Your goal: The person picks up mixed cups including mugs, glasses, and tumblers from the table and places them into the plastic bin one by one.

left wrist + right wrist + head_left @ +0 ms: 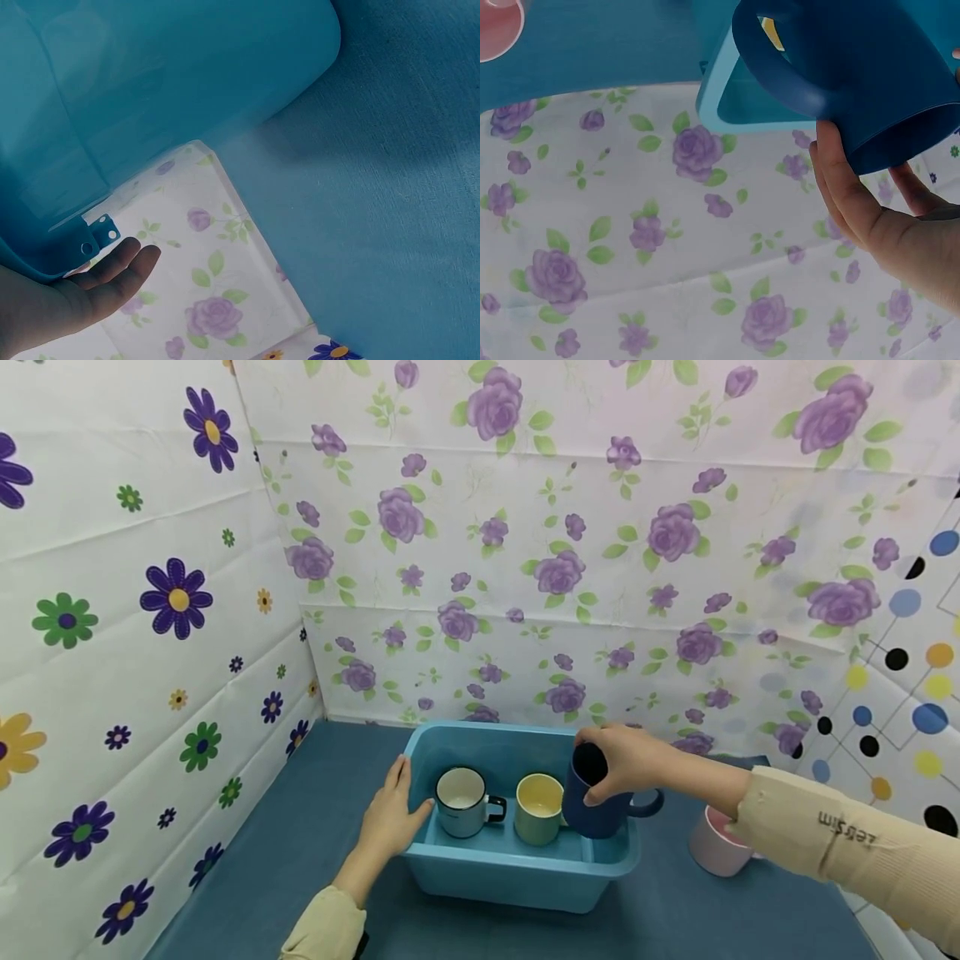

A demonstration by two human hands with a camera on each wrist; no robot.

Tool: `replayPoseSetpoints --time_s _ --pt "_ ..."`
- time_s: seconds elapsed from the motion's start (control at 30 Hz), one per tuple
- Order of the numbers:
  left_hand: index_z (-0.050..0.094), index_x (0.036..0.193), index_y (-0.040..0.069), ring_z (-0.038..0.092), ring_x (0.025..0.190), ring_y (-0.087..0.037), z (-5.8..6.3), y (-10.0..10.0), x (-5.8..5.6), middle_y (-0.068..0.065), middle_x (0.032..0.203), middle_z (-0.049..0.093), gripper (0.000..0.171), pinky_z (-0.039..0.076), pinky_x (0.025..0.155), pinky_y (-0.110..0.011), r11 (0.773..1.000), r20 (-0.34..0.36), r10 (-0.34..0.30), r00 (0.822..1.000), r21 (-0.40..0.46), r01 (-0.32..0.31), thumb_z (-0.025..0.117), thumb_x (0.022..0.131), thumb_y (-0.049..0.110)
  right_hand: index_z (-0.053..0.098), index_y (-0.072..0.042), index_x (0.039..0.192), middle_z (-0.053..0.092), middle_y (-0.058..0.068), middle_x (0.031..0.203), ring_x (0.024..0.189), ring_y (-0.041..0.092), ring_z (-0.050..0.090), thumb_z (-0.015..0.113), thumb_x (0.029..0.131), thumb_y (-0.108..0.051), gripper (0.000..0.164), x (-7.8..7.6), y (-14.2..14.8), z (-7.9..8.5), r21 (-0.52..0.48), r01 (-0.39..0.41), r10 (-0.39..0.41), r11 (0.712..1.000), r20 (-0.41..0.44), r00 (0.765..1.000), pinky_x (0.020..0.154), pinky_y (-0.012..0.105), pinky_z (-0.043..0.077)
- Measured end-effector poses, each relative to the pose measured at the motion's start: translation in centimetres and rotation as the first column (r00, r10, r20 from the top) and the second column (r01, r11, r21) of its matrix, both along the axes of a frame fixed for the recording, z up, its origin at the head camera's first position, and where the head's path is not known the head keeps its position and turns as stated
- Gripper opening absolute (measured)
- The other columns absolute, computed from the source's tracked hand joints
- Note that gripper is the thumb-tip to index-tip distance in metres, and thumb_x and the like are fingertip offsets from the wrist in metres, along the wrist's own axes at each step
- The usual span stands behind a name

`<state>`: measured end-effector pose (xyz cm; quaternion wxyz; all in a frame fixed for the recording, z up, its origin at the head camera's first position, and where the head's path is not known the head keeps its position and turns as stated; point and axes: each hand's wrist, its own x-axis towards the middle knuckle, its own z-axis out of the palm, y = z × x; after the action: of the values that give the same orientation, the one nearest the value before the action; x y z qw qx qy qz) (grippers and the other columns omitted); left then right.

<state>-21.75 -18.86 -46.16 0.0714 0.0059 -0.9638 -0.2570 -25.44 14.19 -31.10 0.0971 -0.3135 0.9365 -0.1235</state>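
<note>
A dark blue mug [588, 810] tilts slightly at the right end of the light blue plastic bin [510, 878]. My right hand [626, 760] grips it by the rim from above, with its handle pointing right; the right wrist view shows fingers on the outside of the dark blue mug [870, 67] near its mouth. Inside the bin stand a pale enamel mug [460, 820] with a black rim and a yellow-green mug [536, 828]. My left hand [386, 818] rests at the bin's left rim, its fingers fairly straight in the left wrist view.
On the blue tabletop [300, 827], right of the bin, stands a pink mug [716, 850], partly behind my right sleeve [840, 835]. Flowered sheets [525, 568] hang behind and at the left; a dotted one [900, 718] hangs at the right.
</note>
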Motion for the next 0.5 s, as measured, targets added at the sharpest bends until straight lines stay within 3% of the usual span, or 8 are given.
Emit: replayPoseSetpoints --time_s 0.27,0.5 --pt "0.018 0.150 0.001 0.043 0.125 -0.047 -0.2 0.4 0.0 -0.017 0.157 0.016 0.078 0.043 0.091 -0.060 1.000 0.001 -0.008 1.000 -0.006 0.008 0.059 0.092 0.032 0.057 -0.006 0.119 0.058 0.012 0.103 0.083 0.019 0.055 0.080 0.070 -0.032 0.061 0.1 -1.4 -0.2 -0.015 -0.054 0.055 0.998 0.028 0.998 0.063 0.030 0.047" --pt "0.018 0.150 0.000 0.043 0.125 -0.047 0.0 0.2 0.0 -0.017 0.157 0.016 0.077 0.042 0.092 -0.060 1.000 -0.001 0.006 1.000 0.004 -0.006 0.059 0.092 0.032 0.058 -0.010 0.117 0.057 0.011 0.100 0.079 0.018 0.055 0.080 0.069 -0.035 0.059 -0.4 -3.4 -0.9 0.035 -0.091 0.092 0.995 -0.010 0.996 0.063 0.031 0.048"
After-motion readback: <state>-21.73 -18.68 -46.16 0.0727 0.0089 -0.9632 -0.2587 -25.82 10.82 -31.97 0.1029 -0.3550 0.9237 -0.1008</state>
